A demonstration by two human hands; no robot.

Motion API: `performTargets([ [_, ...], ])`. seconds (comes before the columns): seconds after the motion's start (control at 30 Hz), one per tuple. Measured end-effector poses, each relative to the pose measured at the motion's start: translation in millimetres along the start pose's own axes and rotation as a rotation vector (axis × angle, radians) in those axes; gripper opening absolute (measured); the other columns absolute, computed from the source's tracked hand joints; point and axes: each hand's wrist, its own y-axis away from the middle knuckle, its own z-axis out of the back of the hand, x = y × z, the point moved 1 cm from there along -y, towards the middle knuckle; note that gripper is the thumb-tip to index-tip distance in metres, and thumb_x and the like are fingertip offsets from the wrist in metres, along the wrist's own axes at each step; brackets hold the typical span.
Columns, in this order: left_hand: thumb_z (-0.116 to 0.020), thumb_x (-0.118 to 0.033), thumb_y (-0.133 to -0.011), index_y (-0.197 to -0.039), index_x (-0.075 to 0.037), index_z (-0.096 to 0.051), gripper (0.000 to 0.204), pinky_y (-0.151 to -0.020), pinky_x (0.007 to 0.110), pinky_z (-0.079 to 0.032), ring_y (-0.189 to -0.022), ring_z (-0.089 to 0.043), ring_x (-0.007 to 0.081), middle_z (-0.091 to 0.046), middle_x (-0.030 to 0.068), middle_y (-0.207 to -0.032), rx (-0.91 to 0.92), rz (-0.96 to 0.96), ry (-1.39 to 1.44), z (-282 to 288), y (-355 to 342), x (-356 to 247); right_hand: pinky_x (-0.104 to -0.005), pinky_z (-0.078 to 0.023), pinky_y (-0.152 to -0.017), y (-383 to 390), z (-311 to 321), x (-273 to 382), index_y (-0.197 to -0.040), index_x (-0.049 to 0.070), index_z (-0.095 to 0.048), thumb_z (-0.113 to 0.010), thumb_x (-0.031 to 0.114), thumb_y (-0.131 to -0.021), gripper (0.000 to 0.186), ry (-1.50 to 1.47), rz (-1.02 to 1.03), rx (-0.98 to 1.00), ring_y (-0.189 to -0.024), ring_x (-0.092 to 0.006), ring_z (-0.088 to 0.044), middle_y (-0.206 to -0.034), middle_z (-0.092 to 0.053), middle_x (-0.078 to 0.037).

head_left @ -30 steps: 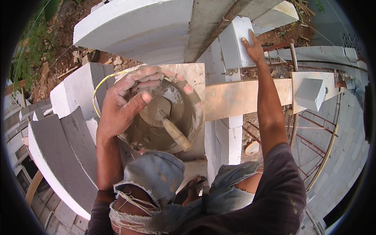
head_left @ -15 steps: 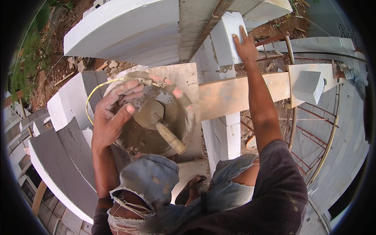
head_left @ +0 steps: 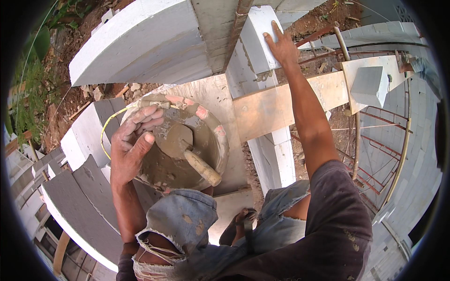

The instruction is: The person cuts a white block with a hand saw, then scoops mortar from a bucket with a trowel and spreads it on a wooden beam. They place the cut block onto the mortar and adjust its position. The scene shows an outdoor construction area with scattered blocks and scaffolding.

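Observation:
My left hand (head_left: 136, 145) is curled over the near-left rim of a round bucket (head_left: 221, 145) of wet grey mortar, which has a yellow handle. A trowel with a wooden handle (head_left: 202, 167) lies in the mortar, its blade coated grey. My right arm reaches forward, and my right hand (head_left: 283, 49) rests with spread fingers on a white block (head_left: 253, 25) set against the wall below a metal bar. Grey mortar shows along that block's lower edge. The bucket stands on a pale board (head_left: 232, 168) between my arms.
A plank (head_left: 318, 96) runs rightward to a board carrying a grey block (head_left: 368, 84). At far right another person's hand and sleeve (head_left: 419, 70) show beside it. Scaffolding (head_left: 375, 136), stepped white blocks at left (head_left: 75, 145) and rubble beyond the wall surround me.
The view has shifted and tilted, so the wall and white block sit higher and further left. My hands stay at the bucket and on the block; I see no change in their grips.

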Motion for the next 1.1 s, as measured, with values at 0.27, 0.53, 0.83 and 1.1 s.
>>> performTargets([
  [0.27, -0.076, -0.026, -0.094, -0.142, 0.008, -0.052, 0.064, -0.105, 0.041, -0.046, -0.121, -0.062, 0.0288, -0.064, 0.0185, -0.133, 0.0, -0.024, 0.013, 5.8, 1.9, 1.6, -0.0573, -0.044, -0.108, -9.0, -11.2, -2.3, -0.158, 0.038, -0.035, -0.042, 0.069, -0.096, 0.07, 0.203, 0.035, -0.117, -0.137, -0.04, -0.048, -0.152, -0.044, -0.02],
  [0.53, -0.074, -0.027, -0.095, -0.142, 0.008, -0.052, 0.063, -0.107, 0.043, -0.047, -0.12, -0.063, 0.0305, -0.064, 0.0208, -0.132, -0.037, -0.042, -0.011, 8.7, 2.4, 6.2, -0.0606, -0.039, -0.111, -5.0, -18.5, -5.0, -0.158, 0.038, -0.036, -0.038, 0.061, -0.099, 0.063, 0.092, 0.1, -0.112, -0.142, -0.0388, -0.043, -0.16, -0.036, -0.017],
  [0.83, -0.069, -0.037, -0.097, -0.145, 0.006, -0.049, 0.067, -0.107, 0.042, -0.046, -0.121, -0.063, 0.0296, -0.063, 0.021, -0.134, -0.036, -0.079, -0.105, 7.8, 1.7, 4.1, -0.0589, -0.033, -0.117, 4.3, 2.5, 9.2, -0.16, 0.027, -0.033, -0.045, 0.053, -0.101, 0.066, 0.097, 0.089, -0.007, -0.144, -0.0498, -0.035, -0.159, -0.035, -0.027],
  [1.1, -0.07, -0.033, -0.097, -0.143, -0.001, -0.056, 0.058, -0.112, 0.046, -0.042, -0.135, -0.053, 0.0333, -0.056, 0.0225, -0.142, -0.341, -0.128, -0.634, 12.7, 13.7, 14.9, -0.0571, -0.042, -0.109, 96.3, 52.1, 65.9, -0.154, 0.013, -0.044, -0.055, 0.039, -0.1, 0.06, -0.33, 0.37, -0.159, -0.135, -0.0389, -0.049, -0.151, -0.046, -0.019],
])
